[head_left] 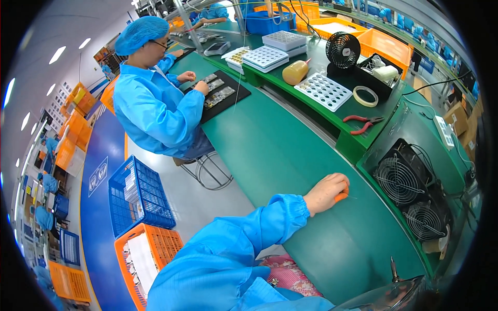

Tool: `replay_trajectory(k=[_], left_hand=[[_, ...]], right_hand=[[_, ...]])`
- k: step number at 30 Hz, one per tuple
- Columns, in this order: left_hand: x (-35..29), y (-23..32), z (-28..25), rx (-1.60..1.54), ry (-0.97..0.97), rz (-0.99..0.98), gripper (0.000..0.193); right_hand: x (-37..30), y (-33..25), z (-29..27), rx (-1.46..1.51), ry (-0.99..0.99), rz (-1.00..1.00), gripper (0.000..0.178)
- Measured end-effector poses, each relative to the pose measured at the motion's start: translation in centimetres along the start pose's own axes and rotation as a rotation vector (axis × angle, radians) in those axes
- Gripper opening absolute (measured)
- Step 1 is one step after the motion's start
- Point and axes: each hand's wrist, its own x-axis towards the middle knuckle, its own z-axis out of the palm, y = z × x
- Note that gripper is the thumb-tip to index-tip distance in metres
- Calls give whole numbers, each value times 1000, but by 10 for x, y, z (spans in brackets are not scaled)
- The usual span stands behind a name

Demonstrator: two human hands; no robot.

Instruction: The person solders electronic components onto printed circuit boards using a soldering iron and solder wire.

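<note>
My left hand (328, 194) reaches out over the green work table (259, 150) in a blue sleeve, its fingers curled closed. A small orange piece (341, 196) shows at the fingertips, with a thin pale line beyond it. Whether the orange piece is a held tool or a cover on a finger, I cannot tell. My right hand is out of view. Pliers with red handles (363, 124) lie on the raised shelf beyond my left hand. Near the lower right edge stands a pointed metal piece (395, 269) beside a dark, shiny curved thing (386, 298).
Black fans with wire guards (398, 180) stand along the right. On the shelf are a tape roll (365, 96), a white tray with round holes (322, 92), a yellowish bottle (295, 72) and a small fan (343, 50). A co-worker (155, 103) sits at left; blue (150, 192) and orange crates (165, 249) stand below.
</note>
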Motion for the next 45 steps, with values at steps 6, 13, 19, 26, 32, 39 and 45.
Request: replay_trajectory(k=[6, 13, 19, 26, 32, 39, 45], left_hand=[[-1, -1, 0, 59, -99, -52, 11], [0, 1, -1, 158, -120, 33, 13], [-12, -8, 4, 259, -170, 1, 15], [-2, 7, 6, 224, -283, 77, 12], [2, 21, 4, 99, -98, 218, 11], [-4, 23, 6, 188, -267, 139, 11], [-2, 14, 15, 159, -188, 163, 14]], right_hand=[[30, 43, -25, 545, -558, -416, 21], [18, 28, -30, 229, -370, -277, 26], [6, 15, -15, -40, -221, -109, 35], [-2, -8, 5, -146, 11, 58, 27], [-3, -5, 1, -53, -52, 25, 26], [-5, 0, -7, -22, -71, 18, 25], [-5, -1, -8, -122, -32, -19, 28]])
